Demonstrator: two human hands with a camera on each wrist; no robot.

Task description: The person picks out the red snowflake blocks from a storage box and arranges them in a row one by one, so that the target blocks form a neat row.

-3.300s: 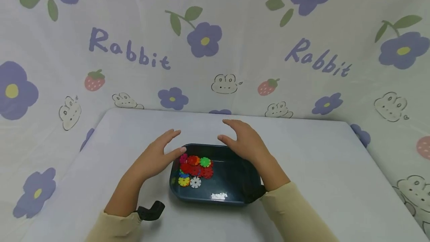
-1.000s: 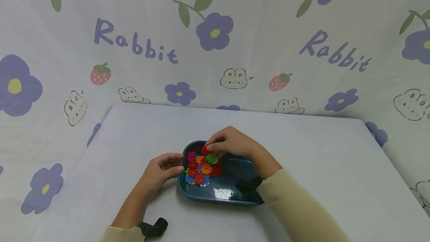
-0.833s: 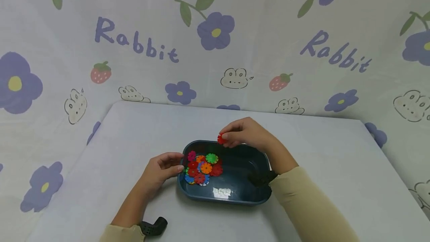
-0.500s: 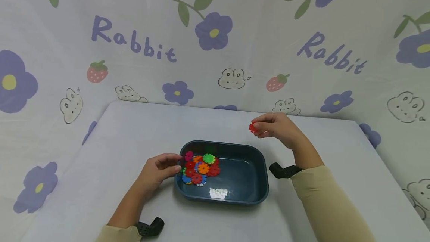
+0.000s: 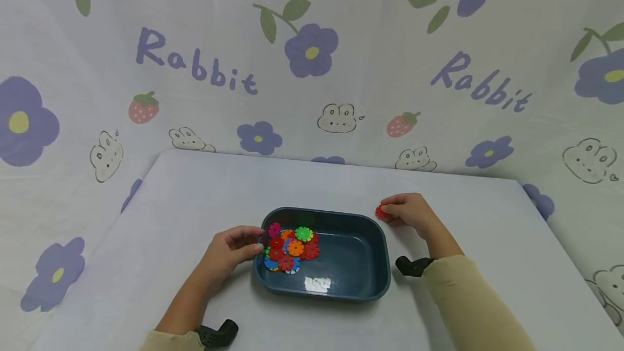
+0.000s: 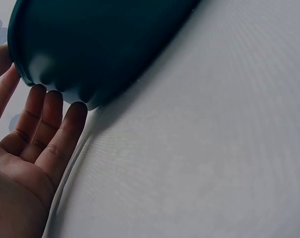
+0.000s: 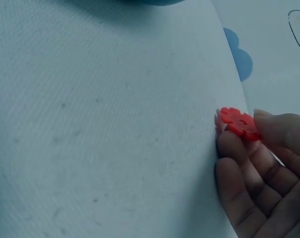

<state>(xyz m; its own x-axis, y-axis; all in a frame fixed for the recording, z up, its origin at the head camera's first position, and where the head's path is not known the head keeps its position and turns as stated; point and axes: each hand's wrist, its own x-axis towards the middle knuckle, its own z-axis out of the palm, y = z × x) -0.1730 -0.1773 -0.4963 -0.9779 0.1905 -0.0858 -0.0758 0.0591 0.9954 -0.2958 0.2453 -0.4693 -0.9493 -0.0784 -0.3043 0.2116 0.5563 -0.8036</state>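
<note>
My right hand (image 5: 411,213) pinches a red notched plastic snowflake disc (image 5: 382,212) between thumb and fingers, low over the white table beyond the tray's far right corner. In the right wrist view the red disc (image 7: 239,123) shows its slots; whether it touches the table I cannot tell. At the dark teal tray (image 5: 351,264), my left hand (image 5: 229,251) rests its fingertips on the left end. The left wrist view has those lightly bent fingers (image 6: 66,131) against the tray's outer wall (image 6: 105,54). Several red, orange, green, blue and pink snowflake discs (image 5: 295,248) lie heaped in the tray's left part.
The white table (image 5: 219,183) extends around the tray on all sides. Behind it hangs a patterned cloth (image 5: 365,58) with flowers and rabbits. A black wrist device (image 5: 219,335) sits on the left wrist, another black device (image 5: 414,266) on the right.
The right hand has taken a red snowflake disc from the tray, carried it up and right past the rim, then lowered it towards the table. The left hand has stayed at the tray's left end.
</note>
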